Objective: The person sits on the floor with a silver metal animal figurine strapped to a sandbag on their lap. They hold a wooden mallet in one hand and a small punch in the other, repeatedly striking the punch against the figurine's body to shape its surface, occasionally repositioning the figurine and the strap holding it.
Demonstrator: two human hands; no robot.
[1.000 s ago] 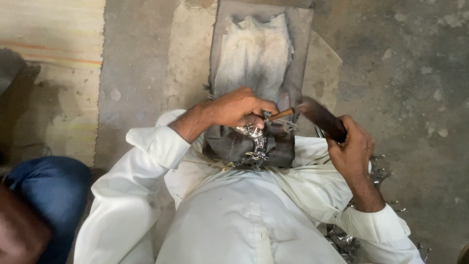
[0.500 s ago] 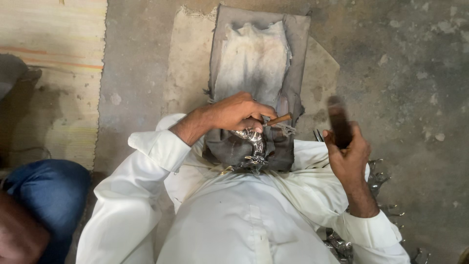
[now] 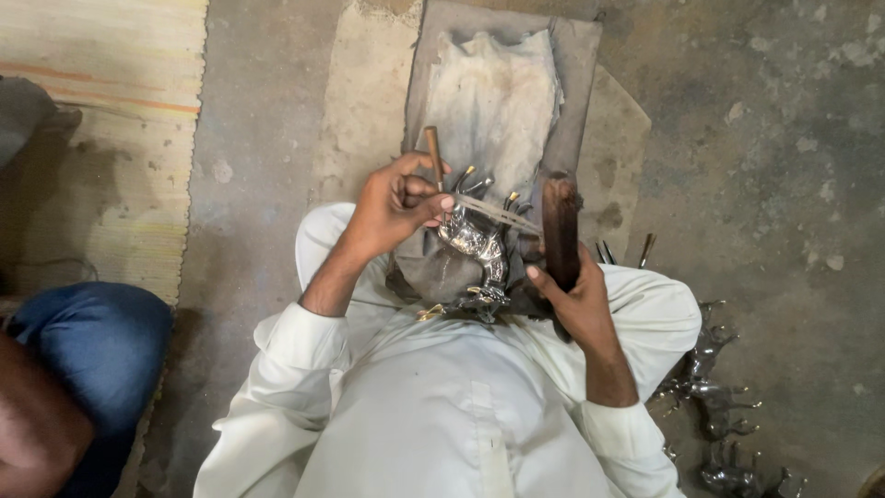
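A: Nearest the body?
B: Right hand (image 3: 579,300), closed around a dark wooden mallet (image 3: 560,231) held upright, just beside a shiny silver animal figurine (image 3: 477,251) resting on a grey pad (image 3: 433,272) in the lap.
A: And the left hand (image 3: 392,205)?
B: Pinched shut on a thin chisel (image 3: 493,212), tip touching the figurine.
A: Farther out?
B: Grey cloth mat (image 3: 502,92) on the concrete floor (image 3: 784,138); more silver figurines (image 3: 714,406) lying at right.

A shiny silver metal figurine (image 3: 479,249) lay on a grey cloth pad (image 3: 433,272) in the lap, between the left hand (image 3: 392,205) and right hand (image 3: 576,300).
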